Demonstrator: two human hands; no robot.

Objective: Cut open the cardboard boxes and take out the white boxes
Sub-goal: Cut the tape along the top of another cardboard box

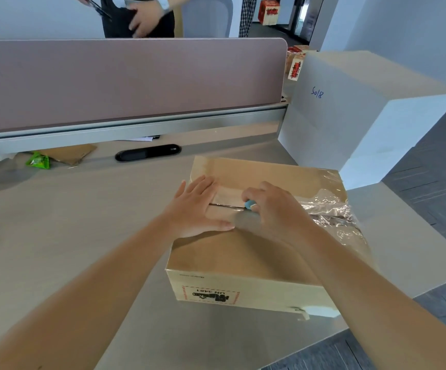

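A brown cardboard box (243, 255) sits on the desk in front of me, with a "UN 3481" label on its near side. My left hand (198, 206) lies flat on the box top, fingers straight, pressing beside the centre seam. My right hand (272, 209) grips a small cutter with a light-blue handle (249, 204), its tip at the taped seam (227, 206). The seam shows as a dark slit between the hands. Loose clear tape (331, 212) is crumpled on the right part of the top. A big white box (350, 116) marked "5018" stands behind to the right.
A mauve partition (125, 81) runs along the back of the desk (69, 222). A black cable slot (147, 153), a green wrapper (38, 161) and a flat cardboard piece (69, 153) lie near it. Another person stands beyond the partition. The desk edge and grey floor are at right.
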